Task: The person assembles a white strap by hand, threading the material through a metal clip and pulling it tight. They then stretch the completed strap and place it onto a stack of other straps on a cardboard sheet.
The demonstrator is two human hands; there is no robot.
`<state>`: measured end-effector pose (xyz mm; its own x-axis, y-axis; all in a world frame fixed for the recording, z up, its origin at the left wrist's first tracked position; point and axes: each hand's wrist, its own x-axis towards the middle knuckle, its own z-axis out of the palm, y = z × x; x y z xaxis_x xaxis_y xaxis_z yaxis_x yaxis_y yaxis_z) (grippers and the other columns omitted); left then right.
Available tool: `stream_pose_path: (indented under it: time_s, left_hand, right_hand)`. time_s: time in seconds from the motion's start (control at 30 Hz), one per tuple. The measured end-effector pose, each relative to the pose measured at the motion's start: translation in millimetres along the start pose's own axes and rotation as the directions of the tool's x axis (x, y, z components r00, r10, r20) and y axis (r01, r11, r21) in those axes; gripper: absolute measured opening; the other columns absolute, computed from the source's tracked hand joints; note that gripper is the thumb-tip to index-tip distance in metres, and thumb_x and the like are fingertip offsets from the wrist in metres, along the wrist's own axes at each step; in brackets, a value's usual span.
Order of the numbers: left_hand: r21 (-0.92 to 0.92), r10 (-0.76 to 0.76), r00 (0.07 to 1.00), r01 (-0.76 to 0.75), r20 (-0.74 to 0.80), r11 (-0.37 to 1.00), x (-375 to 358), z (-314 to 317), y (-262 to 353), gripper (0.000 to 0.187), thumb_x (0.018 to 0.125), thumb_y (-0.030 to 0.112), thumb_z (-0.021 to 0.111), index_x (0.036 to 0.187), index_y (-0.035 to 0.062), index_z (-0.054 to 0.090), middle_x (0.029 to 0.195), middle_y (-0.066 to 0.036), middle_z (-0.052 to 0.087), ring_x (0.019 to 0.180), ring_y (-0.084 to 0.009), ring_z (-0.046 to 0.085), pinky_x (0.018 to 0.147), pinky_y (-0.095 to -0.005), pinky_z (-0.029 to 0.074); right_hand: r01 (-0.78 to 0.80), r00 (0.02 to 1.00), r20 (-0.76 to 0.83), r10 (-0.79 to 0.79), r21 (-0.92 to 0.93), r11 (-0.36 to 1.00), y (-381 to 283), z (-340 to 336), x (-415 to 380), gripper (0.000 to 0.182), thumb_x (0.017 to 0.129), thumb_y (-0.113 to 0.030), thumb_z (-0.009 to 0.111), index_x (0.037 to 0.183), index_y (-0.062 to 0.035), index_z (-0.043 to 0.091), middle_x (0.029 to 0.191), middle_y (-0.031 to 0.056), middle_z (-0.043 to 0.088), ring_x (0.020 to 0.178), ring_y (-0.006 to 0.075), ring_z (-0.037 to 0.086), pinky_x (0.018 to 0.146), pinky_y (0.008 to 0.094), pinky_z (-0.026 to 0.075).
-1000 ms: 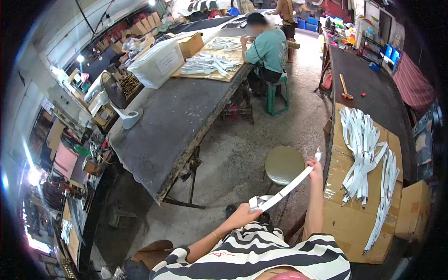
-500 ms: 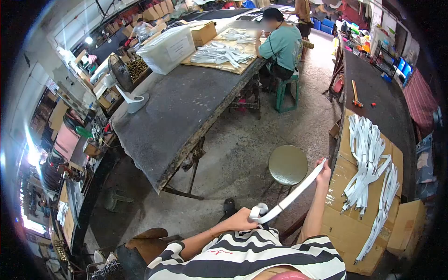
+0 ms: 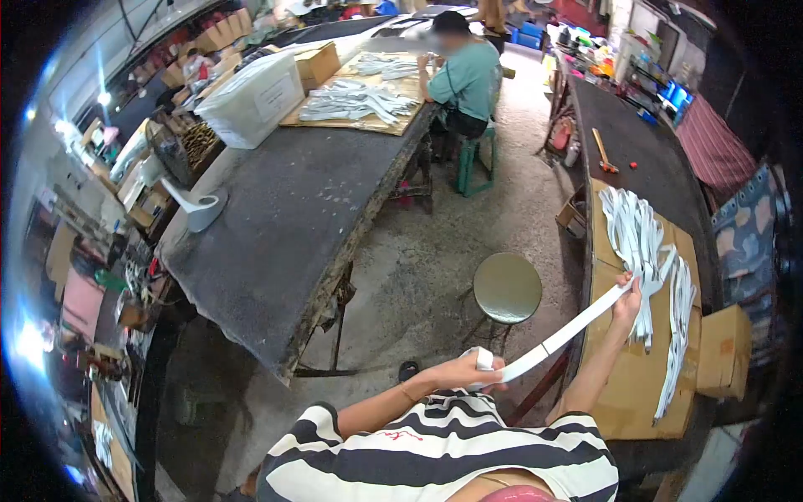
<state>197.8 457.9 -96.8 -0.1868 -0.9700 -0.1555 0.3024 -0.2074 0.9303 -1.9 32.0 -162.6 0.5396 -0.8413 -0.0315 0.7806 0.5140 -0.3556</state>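
A long white strap [image 3: 554, 342] with a thin dark band across it runs between my hands, pulled fairly straight and slanting up to the right. My left hand [image 3: 465, 371], close to my striped shirt, is closed around a folded loop of its lower end. Its upper end is gripped in my right hand [image 3: 627, 301], over the edge of the cardboard [image 3: 615, 393]. Just behind the right hand lies a bundle of similar white straps [image 3: 631, 226]. A second, narrower bundle [image 3: 676, 343] sits to its right.
A hammer [image 3: 604, 153] and a small red piece lie farther up the right bench. A round stool [image 3: 507, 288] stands between the benches. On the dark left table [image 3: 276, 217] are a fan, a plastic bin [image 3: 251, 99] and more straps. A co-worker [image 3: 462, 79] sits beyond.
My view has turned to the right. My right hand has carried its end of the strap rightward to the bundle, and the strap stretches farther between my hands. Both hands keep hold.
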Motion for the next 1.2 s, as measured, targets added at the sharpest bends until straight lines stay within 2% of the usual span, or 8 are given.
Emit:
stream_pose_path:
  time_s: [0.2, 0.27, 0.4, 0.47, 0.53, 0.73, 1.0, 1.2]
  left_hand:
    - [0.29, -0.048, 0.999, 0.053, -0.024, 0.956, -31.1, -8.2, 20.6, 0.027, 0.088, 0.024, 0.057, 0.081, -0.0015, 0.061, 0.057, -0.002, 0.056, 0.05, -0.0098, 0.051, 0.048, -0.0265, 0.042]
    - [0.555, 0.283, 0.959, -0.238, 0.004, 0.797, -51.7, -7.9, 25.4, 0.032, 0.089, 0.024, 0.055, 0.075, -0.0042, 0.06, 0.053, -0.014, 0.05, 0.044, -0.0205, 0.048, 0.045, -0.0337, 0.04]
    - [0.697, 0.222, 0.97, -0.225, 0.096, 0.681, -106.3, -36.4, 51.2, 0.031, 0.089, 0.025, 0.055, 0.073, -0.0013, 0.058, 0.049, -0.015, 0.046, 0.04, -0.0252, 0.044, 0.043, -0.0373, 0.037]
    - [0.656, 0.205, 0.961, -0.275, 0.183, 0.703, -139.5, -39.5, 88.1, 0.028, 0.088, 0.023, 0.056, 0.072, 0.0, 0.057, 0.049, -0.014, 0.045, 0.04, -0.0247, 0.043, 0.043, -0.0371, 0.035]
    - [0.633, 0.148, 0.972, -0.23, 0.18, 0.739, -168.1, -50.0, 93.4, 0.025, 0.087, 0.02, 0.059, 0.071, 0.0009, 0.057, 0.05, -0.012, 0.044, 0.041, -0.0238, 0.043, 0.042, -0.0365, 0.033]
    - [0.61, 0.191, 0.931, -0.35, 0.312, 0.711, -210.9, -39.1, 163.5, 0.029, 0.088, 0.016, 0.055, 0.067, -0.0033, 0.048, 0.056, -0.016, 0.045, 0.05, -0.0313, 0.046, 0.049, -0.0402, 0.036]
    - [0.612, 0.23, 0.862, -0.487, 0.451, 0.623, -158.8, -29.3, 196.3, 0.032, 0.088, 0.016, 0.054, 0.063, -0.0022, 0.048, 0.05, -0.014, 0.045, 0.045, -0.0333, 0.047, 0.044, -0.0402, 0.036]
    - [0.691, -0.021, 0.952, -0.206, 0.305, 0.693, -77.3, -27.8, 162.5, 0.028, 0.088, 0.021, 0.058, 0.071, -0.0015, 0.057, 0.051, -0.01, 0.05, 0.042, -0.0231, 0.048, 0.041, -0.0355, 0.034]
  right_hand:
    - [0.233, 0.961, -0.141, -0.236, -0.039, 0.972, -2.3, -1.6, -54.1, 0.018, 0.089, -0.011, 0.054, 0.097, 0.0039, 0.048, 0.08, 0.0093, 0.051, 0.073, 0.0188, 0.051, 0.07, 0.0279, 0.049]
    - [0.255, 0.94, -0.243, -0.239, 0.033, 0.966, -23.0, -29.3, -69.0, 0.012, 0.087, -0.007, 0.057, 0.091, 0.0023, 0.051, 0.071, 0.0079, 0.052, 0.063, 0.0187, 0.053, 0.063, 0.0298, 0.053]
    - [0.258, 0.945, -0.159, -0.286, -0.175, 0.95, -82.2, -128.8, -145.7, 0.012, 0.082, -0.008, 0.062, 0.083, 0.0011, 0.054, 0.067, 0.006, 0.053, 0.06, 0.0185, 0.052, 0.062, 0.0288, 0.052]
    - [0.509, 0.724, -0.035, -0.689, -0.647, 0.567, -194.6, -192.7, -97.8, 0.008, 0.079, -0.004, 0.049, 0.082, -0.0048, 0.056, 0.079, 0.006, 0.056, 0.071, 0.0187, 0.053, 0.073, 0.0282, 0.047]
    - [-0.039, 0.584, 0.437, -0.683, -0.826, -0.562, -184.0, -107.3, -162.1, 0.014, 0.077, -0.01, 0.053, 0.073, 0.0007, 0.061, 0.075, 0.006, 0.057, 0.072, 0.0191, 0.054, 0.067, 0.0318, 0.046]
    - [0.015, 0.585, 0.322, -0.744, -0.922, -0.388, -371.4, -221.1, -197.4, 0.016, 0.079, -0.013, 0.052, 0.076, -0.0003, 0.061, 0.077, 0.0057, 0.057, 0.072, 0.0183, 0.053, 0.066, 0.0315, 0.045]
    - [0.076, 0.511, 0.12, -0.851, -0.993, -0.095, -368.8, -221.6, -199.7, 0.02, 0.081, -0.019, 0.051, 0.08, -0.0019, 0.06, 0.08, 0.0052, 0.058, 0.072, 0.0169, 0.053, 0.064, 0.031, 0.043]
    - [0.177, 0.428, -0.049, -0.902, -0.975, 0.137, -248.8, -143.8, -134.1, 0.023, 0.083, -0.024, 0.05, 0.083, -0.0031, 0.06, 0.082, 0.0048, 0.058, 0.072, 0.0159, 0.052, 0.063, 0.0307, 0.042]
